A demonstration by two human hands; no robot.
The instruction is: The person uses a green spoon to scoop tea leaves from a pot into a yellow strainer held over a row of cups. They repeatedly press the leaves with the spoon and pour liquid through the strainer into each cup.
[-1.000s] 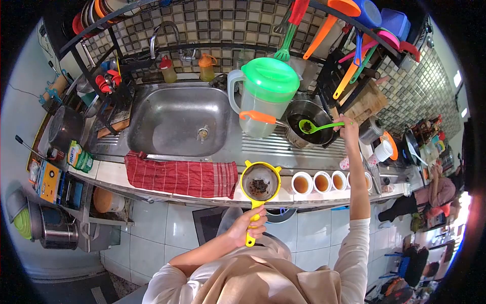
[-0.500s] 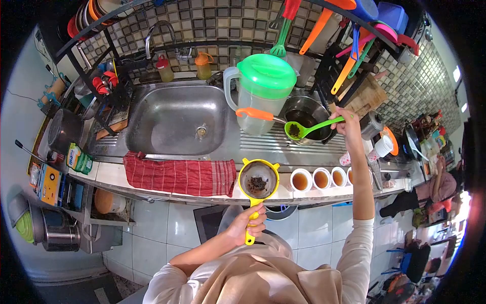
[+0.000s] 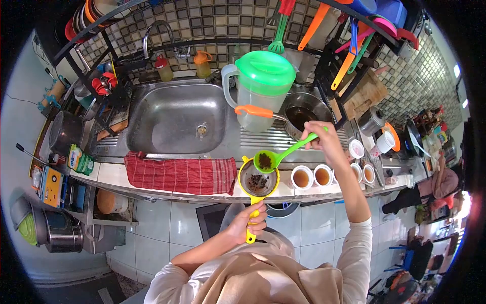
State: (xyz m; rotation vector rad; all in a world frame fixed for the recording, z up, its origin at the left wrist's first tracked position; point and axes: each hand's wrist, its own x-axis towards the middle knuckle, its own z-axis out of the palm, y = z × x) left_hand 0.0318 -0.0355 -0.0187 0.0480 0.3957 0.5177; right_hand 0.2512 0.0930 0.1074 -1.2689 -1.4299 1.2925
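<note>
My left hand is closed round the handle of a yellow strainer, whose mesh carries dark wet leaves. In my right hand is the handle of a green ladle. The ladle's bowl, with dark leaves and some liquid in it, hangs over the far rim of the strainer. Behind it a steel saucepan with an orange handle holds dark liquid. Several white cups of brown liquid stand along the counter edge, right of the strainer; my right forearm partly covers the row.
A large pitcher with a green lid stands beside the saucepan. To the left lie the steel sink and a red checked cloth on the counter edge. Utensils such as an orange spatula hang overhead. Another person is at far right.
My right hand has brought the ladle left and toward me, from over the saucepan to over the strainer. The left hand and strainer have stayed almost in place.
</note>
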